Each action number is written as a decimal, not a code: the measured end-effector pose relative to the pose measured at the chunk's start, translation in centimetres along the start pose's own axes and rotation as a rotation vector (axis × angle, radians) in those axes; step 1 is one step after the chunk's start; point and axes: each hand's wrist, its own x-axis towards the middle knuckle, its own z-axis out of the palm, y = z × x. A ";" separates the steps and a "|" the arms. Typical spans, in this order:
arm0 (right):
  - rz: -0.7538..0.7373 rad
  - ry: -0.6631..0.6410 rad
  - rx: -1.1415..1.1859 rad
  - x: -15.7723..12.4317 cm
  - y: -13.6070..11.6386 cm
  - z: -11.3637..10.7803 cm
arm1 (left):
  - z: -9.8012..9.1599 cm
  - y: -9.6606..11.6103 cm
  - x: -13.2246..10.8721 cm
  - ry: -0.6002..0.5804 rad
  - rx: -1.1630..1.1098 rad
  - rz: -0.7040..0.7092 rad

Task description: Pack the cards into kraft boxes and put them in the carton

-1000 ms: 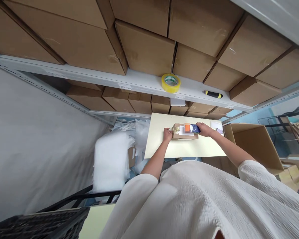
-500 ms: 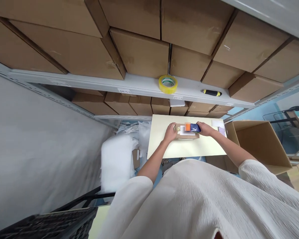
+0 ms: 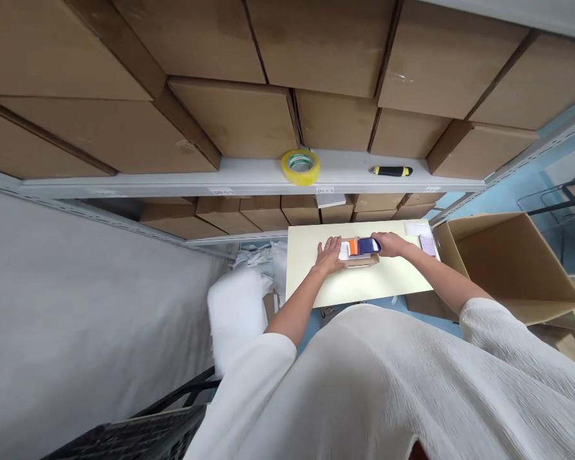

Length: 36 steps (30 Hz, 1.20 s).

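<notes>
A small cardboard box (image 3: 364,260) with a white label lies on a cream table (image 3: 359,284). My left hand (image 3: 330,253) rests flat on the box's left end, fingers stretched out. My right hand (image 3: 389,243) grips a blue and orange tape dispenser (image 3: 363,246) that sits on top of the box. The box is mostly covered by both hands and the dispenser.
A yellow tape roll (image 3: 300,167) and a yellow-black cutter (image 3: 391,170) lie on the grey shelf above. An open carton (image 3: 503,262) stands to the right, white foam sheets (image 3: 234,306) to the left, a black crate (image 3: 134,437) at lower left. Stacked cartons fill the shelves.
My left hand moved from the box's left side onto its top. The dispenser stays on the box in my right hand. The camera view shifted and turned to the right.
</notes>
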 end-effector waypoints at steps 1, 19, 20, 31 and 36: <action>0.001 -0.012 -0.018 -0.2 0.3 -0.2 | 0.0 0.0 0.1 -0.003 0.008 -0.008; 0.073 -0.034 0.073 -7.9 14.6 1.8 | -0.9 0.6 -0.1 -0.054 0.108 -0.087; 0.061 -0.040 0.084 -8.0 15.0 2.0 | -0.9 0.7 -0.1 -0.055 0.113 -0.092; 0.151 -0.074 0.068 -6.4 16.6 5.4 | -1.1 0.8 0.7 -0.049 0.091 -0.135; 0.199 -0.120 0.086 -3.5 13.9 6.4 | -1.4 1.1 0.8 -0.071 0.107 -0.153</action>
